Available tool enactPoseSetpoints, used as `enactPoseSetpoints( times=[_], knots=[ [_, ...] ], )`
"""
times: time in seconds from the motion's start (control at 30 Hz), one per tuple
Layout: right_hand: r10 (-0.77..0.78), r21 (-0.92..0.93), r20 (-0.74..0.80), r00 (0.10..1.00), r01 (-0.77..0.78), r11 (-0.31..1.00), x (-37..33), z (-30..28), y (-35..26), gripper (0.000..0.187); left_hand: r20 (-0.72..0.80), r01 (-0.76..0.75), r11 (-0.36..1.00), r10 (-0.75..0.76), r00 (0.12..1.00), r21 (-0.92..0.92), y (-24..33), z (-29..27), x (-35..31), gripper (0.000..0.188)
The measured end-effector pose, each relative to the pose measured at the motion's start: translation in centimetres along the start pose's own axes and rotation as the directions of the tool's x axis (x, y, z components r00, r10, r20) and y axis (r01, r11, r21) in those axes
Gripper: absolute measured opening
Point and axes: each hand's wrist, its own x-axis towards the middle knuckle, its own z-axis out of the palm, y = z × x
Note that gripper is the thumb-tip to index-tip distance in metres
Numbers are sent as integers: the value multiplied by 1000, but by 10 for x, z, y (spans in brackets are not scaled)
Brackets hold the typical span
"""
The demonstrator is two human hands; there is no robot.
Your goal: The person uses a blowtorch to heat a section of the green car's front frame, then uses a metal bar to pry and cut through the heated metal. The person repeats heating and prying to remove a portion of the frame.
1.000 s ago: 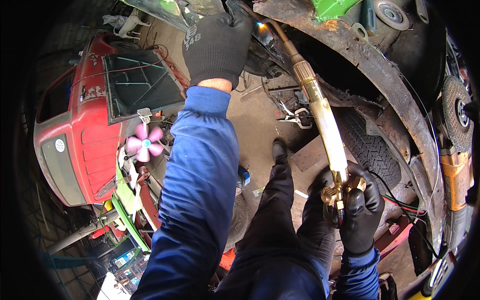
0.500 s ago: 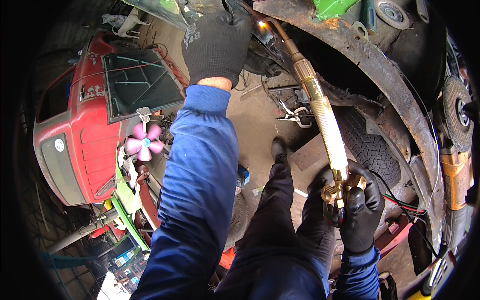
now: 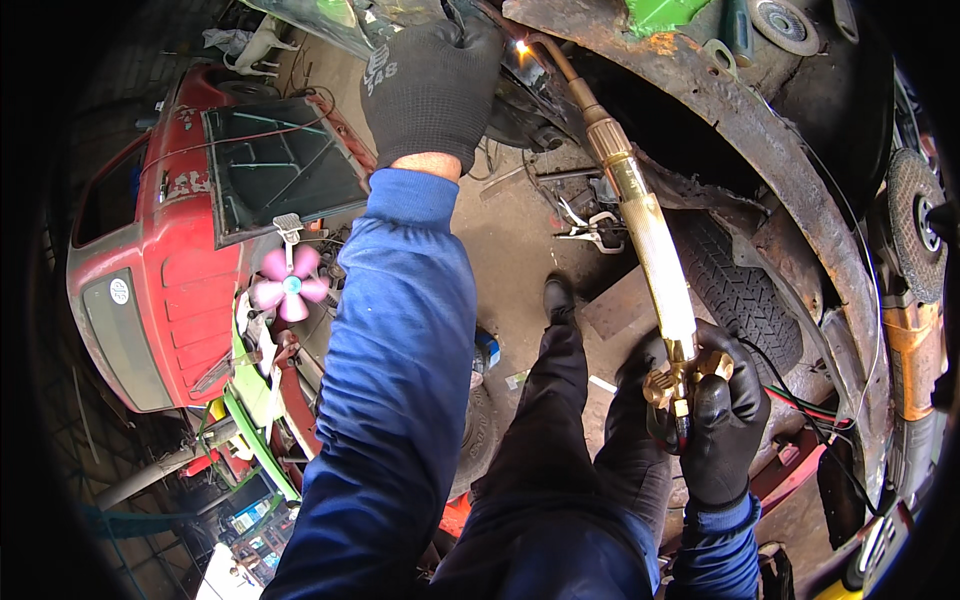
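Note:
A brass gas torch (image 3: 655, 250) slants across the right half, its bent copper-coloured nozzle pointing to the upper left. My right hand (image 3: 722, 430), in a black glove, is closed round its lower end by the two valve knobs. At the nozzle tip a small bright orange-white glow (image 3: 522, 47) sits against dark metal beside the rusty curved fender edge (image 3: 690, 90). My left hand (image 3: 432, 95), also gloved in black, is closed just left of the glow. Its fingertips curl away toward the sheet metal, and what they grip is hidden.
A red vehicle cab (image 3: 180, 270) stands at left, near a pink fan (image 3: 290, 284). Locking pliers (image 3: 592, 228) lie on the floor ahead of my feet. At right are a tyre (image 3: 740, 290) and an angle grinder (image 3: 912, 340); a grinding disc (image 3: 784, 25) rests on the body at the top.
My left hand has shifted very slightly left. The torch tip and its glow have moved a few pixels left too; my right hand keeps the same grip.

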Motion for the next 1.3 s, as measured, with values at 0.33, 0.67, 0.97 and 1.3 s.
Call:
enactPoseSetpoints(
  times=[0.33,0.67,0.97,1.3],
  knots=[
    [12,-4,4,1000,-12,1000,1,-1,0,66,-20,-20,1000,20,1000,-8,0,0,0,49],
    [-32,-70,-19,999,30,997,-10,-6,3,54,38,42,999,-42,998,-1,6,-7,3,52],
    [-76,-218,-124,989,47,975,-42,-18,-1,63,116,124,990,-116,986,-68,11,-15,0,47],
    [26,-175,-100,995,-43,984,-57,-32,-1,68,200,201,925,-142,970,-321,6,-46,0,47]
  ],
)
